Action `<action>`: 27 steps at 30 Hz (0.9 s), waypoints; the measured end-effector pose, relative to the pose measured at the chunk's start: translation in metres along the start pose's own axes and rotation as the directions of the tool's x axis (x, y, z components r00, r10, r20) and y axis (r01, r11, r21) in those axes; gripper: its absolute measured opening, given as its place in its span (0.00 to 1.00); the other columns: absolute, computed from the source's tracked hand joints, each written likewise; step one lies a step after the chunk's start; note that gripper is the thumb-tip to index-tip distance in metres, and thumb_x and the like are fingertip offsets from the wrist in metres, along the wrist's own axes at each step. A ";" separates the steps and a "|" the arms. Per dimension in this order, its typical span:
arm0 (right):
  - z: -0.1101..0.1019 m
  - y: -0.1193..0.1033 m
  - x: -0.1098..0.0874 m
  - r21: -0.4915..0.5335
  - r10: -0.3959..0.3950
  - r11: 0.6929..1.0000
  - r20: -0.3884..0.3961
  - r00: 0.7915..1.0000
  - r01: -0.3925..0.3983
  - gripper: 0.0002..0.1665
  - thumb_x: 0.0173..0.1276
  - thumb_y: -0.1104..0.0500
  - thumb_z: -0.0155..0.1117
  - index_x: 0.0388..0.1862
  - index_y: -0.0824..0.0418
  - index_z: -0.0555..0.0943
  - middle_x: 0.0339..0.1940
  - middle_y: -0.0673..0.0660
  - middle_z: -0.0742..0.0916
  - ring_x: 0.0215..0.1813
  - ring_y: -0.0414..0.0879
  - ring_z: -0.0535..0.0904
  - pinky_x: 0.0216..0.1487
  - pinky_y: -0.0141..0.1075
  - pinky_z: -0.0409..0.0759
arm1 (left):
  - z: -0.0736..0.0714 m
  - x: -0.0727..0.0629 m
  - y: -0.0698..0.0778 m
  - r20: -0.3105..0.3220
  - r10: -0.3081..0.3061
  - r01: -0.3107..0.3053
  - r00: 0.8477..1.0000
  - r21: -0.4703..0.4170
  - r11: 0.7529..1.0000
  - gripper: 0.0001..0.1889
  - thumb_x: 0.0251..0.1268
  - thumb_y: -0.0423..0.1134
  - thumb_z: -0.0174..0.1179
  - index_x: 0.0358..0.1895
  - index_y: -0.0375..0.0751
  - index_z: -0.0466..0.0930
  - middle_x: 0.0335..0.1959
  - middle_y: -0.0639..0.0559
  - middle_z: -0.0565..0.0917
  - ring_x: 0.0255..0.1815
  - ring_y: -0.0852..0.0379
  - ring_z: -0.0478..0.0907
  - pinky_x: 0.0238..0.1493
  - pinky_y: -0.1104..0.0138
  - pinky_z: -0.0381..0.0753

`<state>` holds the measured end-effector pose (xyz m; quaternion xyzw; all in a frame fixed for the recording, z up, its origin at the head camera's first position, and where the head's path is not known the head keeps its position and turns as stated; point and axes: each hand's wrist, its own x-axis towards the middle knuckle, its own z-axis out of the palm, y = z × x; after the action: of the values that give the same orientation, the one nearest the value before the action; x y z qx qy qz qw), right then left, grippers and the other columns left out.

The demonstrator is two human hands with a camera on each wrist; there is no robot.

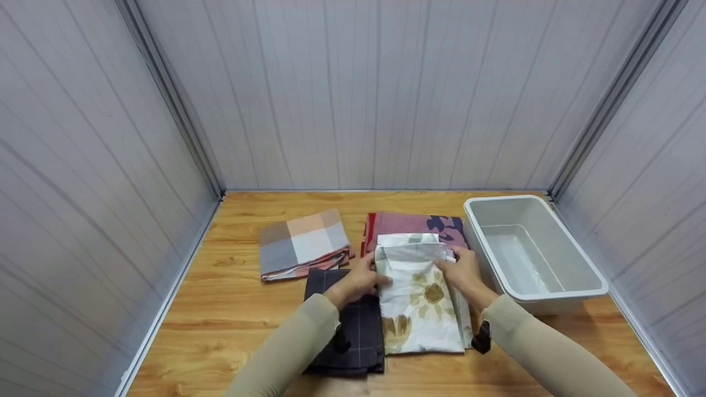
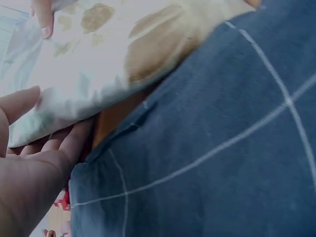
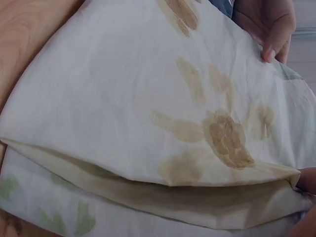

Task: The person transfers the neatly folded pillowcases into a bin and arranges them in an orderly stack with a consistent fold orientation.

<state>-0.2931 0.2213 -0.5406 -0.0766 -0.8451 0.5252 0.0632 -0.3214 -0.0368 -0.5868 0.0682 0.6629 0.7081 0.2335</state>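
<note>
A folded white cloth with brown flowers lies in front of the person, its long side pointing away. At its left far corner the left hand grips the edge; in the left wrist view the thumb is above the cloth and the fingers are under it. The right hand pinches the right far edge, thumb on top. Folded layers of the white cloth gap open along one side in the right wrist view. A dark cloth with thin white lines lies under the left wrist.
A folded checked cloth lies at the back left. Beyond the white cloth is a folded pink cloth with dark figures, red at its left edge. A light grey bin stands at the right. Panel walls enclose the wooden table.
</note>
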 end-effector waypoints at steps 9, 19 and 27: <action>0.004 0.005 0.001 -0.047 -0.035 0.998 -0.013 0.999 0.034 0.16 0.69 0.67 0.72 0.54 0.73 0.87 0.49 0.69 0.91 0.45 0.49 0.84 0.44 0.32 0.80 | 0.001 -0.002 -0.003 -0.002 0.044 -0.044 0.999 0.015 0.999 0.48 0.59 0.13 0.60 0.84 0.41 0.59 0.66 0.33 0.80 0.55 0.44 0.83 0.45 0.51 0.91; 0.001 -0.008 0.007 -0.004 -0.078 0.997 -0.038 0.996 0.078 0.17 0.67 0.70 0.70 0.55 0.75 0.86 0.48 0.69 0.91 0.44 0.47 0.82 0.45 0.29 0.78 | 0.002 0.002 0.009 -0.004 0.122 -0.122 0.993 -0.006 0.992 0.49 0.58 0.14 0.58 0.85 0.43 0.60 0.60 0.39 0.83 0.51 0.49 0.82 0.42 0.59 0.87; -0.005 -0.022 0.008 0.033 -0.069 0.997 -0.015 0.998 0.070 0.18 0.71 0.69 0.69 0.57 0.74 0.85 0.52 0.70 0.90 0.46 0.47 0.84 0.45 0.27 0.79 | 0.001 0.001 0.024 -0.007 0.155 -0.155 0.988 0.000 0.988 0.44 0.58 0.14 0.59 0.82 0.38 0.63 0.58 0.41 0.84 0.51 0.50 0.81 0.43 0.62 0.87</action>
<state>-0.3017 0.2180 -0.5181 -0.0498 -0.8379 0.5362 0.0885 -0.3274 -0.0360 -0.5633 0.1173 0.6559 0.7247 0.1755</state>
